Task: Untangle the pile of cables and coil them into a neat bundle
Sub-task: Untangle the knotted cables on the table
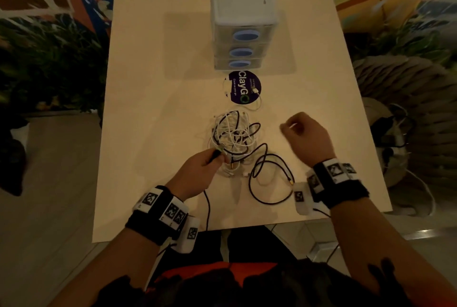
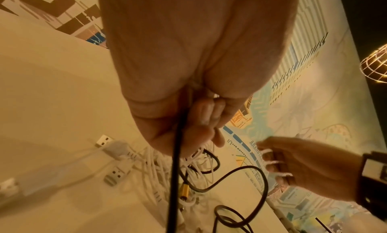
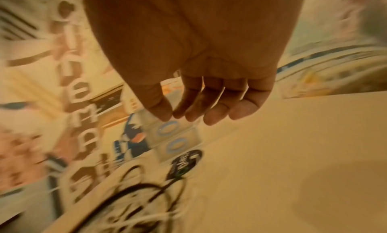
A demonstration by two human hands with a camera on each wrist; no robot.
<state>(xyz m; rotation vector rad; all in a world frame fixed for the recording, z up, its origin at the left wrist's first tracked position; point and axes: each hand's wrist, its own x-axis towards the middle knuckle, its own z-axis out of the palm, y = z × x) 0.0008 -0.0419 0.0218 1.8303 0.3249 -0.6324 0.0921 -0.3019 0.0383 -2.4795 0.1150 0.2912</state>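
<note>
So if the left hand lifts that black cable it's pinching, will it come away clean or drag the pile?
Probably floppy: the black cable lies in loose loops on the table, so it should sag from the left hand. It likely drags the white cables, since black strands thread through them. Looks light; the pile may slide.

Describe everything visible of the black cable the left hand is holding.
The black cable is thin, round and dark-sheathed. The left hand pinches it near one end, at the near edge of the tangled pile. From there it loops loosely over the table toward the right wrist, ending in a gold-coloured plug. Part still threads through the white cables.
</note>
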